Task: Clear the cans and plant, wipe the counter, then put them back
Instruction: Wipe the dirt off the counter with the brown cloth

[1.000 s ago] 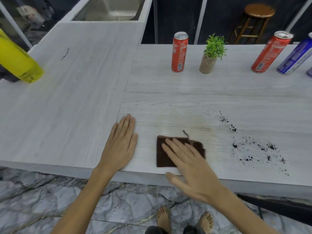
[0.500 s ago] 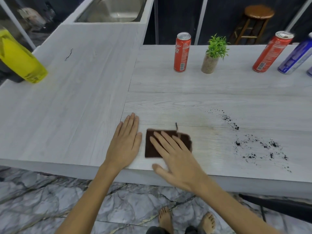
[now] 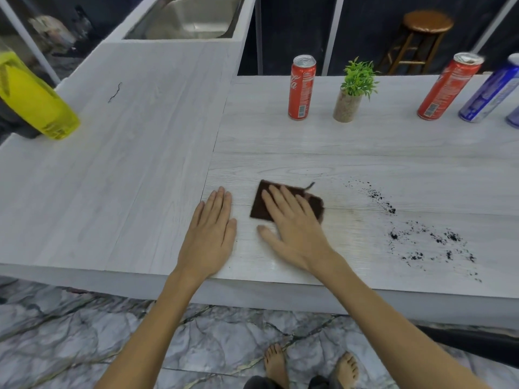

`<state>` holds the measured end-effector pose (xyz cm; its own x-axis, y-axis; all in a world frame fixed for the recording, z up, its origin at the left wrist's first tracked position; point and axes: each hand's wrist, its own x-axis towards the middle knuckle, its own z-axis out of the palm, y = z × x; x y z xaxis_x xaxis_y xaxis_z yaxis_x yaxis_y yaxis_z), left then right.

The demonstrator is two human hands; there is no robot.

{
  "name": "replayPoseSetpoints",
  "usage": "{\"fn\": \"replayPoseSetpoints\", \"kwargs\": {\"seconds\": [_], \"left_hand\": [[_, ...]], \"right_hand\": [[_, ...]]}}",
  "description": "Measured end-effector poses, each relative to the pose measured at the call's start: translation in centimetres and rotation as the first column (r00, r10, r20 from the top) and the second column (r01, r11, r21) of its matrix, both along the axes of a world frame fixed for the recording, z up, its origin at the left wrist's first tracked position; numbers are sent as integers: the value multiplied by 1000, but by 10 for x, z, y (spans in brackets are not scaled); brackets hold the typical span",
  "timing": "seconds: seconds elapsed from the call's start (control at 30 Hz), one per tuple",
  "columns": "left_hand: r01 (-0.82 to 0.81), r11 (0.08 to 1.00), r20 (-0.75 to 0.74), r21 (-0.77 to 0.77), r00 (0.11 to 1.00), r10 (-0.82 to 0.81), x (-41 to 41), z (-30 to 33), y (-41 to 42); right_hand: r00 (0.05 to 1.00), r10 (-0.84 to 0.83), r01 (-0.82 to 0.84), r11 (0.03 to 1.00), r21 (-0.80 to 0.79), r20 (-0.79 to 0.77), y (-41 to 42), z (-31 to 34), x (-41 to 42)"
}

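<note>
Red can (image 3: pixel 301 87) at 1 o'clock carries white Coca-Cola script and a barcode patch near the base; fine print unreadable. Second red can (image 3: pixel 448 86) at 2 o'clock, leaning in the wide-angle view, label text too small to read. Blue can (image 3: pixel 490 92) just beside it at the right edge, writing illegible. Small green plant (image 3: pixel 354 90) in a speckled pot stands between the two red cans, all along the far edge of the counter (image 3: pixel 140 164).

Counter is pale grey wood grain, L-shaped. Steel sink (image 3: pixel 191 18) at 11 o'clock. Yellow bottle (image 3: pixel 33 99) at 9 o'clock. Black crumbs (image 3: pixel 421 234) scattered at 3 o'clock. Wooden stool (image 3: pixel 418 40) behind the counter, marble floor below, bare feet visible.

Left hand (image 3: pixel 210 234) lies flat on the counter, fingers straight together, holding nothing. Right hand (image 3: pixel 295 226) presses flat with spread fingers on a brown cloth (image 3: pixel 261 203) at centre, thumb out on the counter; not gripping it.
</note>
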<state>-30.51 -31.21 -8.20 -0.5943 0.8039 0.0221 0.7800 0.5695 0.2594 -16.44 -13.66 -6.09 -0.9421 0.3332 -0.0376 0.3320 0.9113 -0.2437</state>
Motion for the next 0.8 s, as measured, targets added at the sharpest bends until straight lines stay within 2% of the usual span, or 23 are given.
{"fn": "replayPoseSetpoints", "kwargs": {"seconds": [0.13, 0.27, 0.37, 0.5, 0.63, 0.8], "left_hand": [[10, 1000, -12, -5, 1000, -10, -1, -1, -1], [6, 1000, 0, 6, 1000, -6, -1, -2, -1], [4, 1000, 9, 8, 1000, -4, 0, -2, 0], [-6, 1000, 8, 0, 1000, 6, 0, -1, -1], [-12, 1000, 9, -21, 1000, 12, 2, 3, 1], [-5, 1000, 70, 2, 998, 5, 12, 13, 17]], "right_hand": [[982, 182, -186, 980, -66, -53, -48, -6, 59], [985, 168, -170, 983, -73, -44, -23, -7, 117], [999, 43, -44, 998, -52, -24, 17, -1, 107], [996, -88, 88, 995, -37, -5, 32, 0, 49], [998, -63, 62, 997, -36, -11, 11, 1, 17], [997, 43, -47, 997, -55, -63, -14, -3, 60]]}}
